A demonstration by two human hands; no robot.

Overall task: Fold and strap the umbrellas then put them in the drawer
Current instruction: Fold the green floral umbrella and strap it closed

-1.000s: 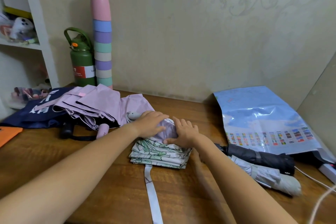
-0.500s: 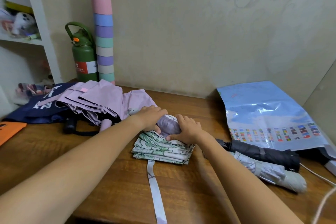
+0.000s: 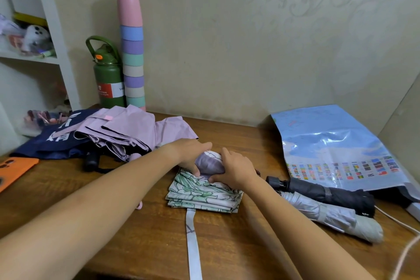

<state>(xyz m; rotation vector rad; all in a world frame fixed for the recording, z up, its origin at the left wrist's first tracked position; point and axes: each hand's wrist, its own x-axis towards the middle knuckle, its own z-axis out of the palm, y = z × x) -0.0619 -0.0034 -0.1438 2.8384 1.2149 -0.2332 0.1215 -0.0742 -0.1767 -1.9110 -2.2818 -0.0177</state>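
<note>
We sit at a brown wooden desk (image 3: 227, 245) set against a beige wall (image 3: 227, 41) with faint scroll-patterned wallpaper. A white shelf unit (image 3: 54, 36) stands at left, its cluttered contents too blurred to identify. Soft, even light falls throughout.

The table (image 3: 141, 241) is brown wood with a soft shine. On it, the leafy umbrella (image 3: 202, 193) is thin, smooth cloth. Right of it, the map bag (image 3: 336, 145) is shiny plastic. The silver umbrella (image 3: 327, 213) looks slick.
</note>
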